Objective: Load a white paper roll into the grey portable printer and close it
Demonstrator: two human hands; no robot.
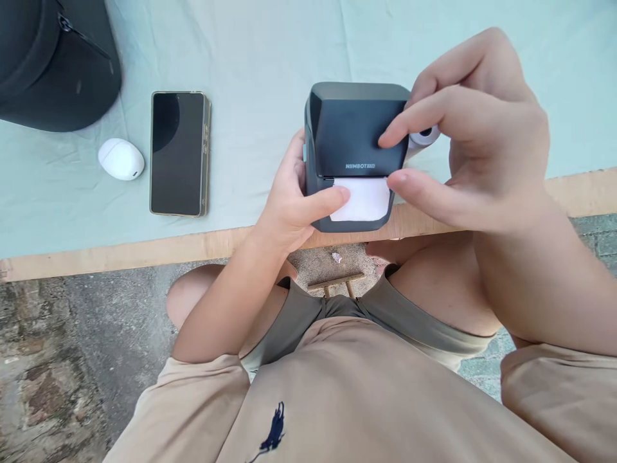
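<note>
A dark label printer [361, 138] marked NIIMBOT is held near the table's front edge by my left hand [294, 199]. The fingers of that hand go round its left side, and the thumb rests on the white label paper [364, 198] coming out of the front slot. My right hand [482, 128] is at the printer's right side, thumb and forefinger apart. Its thumb tip is by the paper's right edge and its forefinger is over the lid; whether they touch is hard to tell. A white roll [418, 143] shows partly behind the printer, beside my right fingers.
On the pale green cloth [250, 51] lie a smartphone [177, 154] and a white oval earbud case [121, 159]. A black zipped bag [53, 64] stands at the far left. The table's wooden edge [212, 245] runs just above my knees.
</note>
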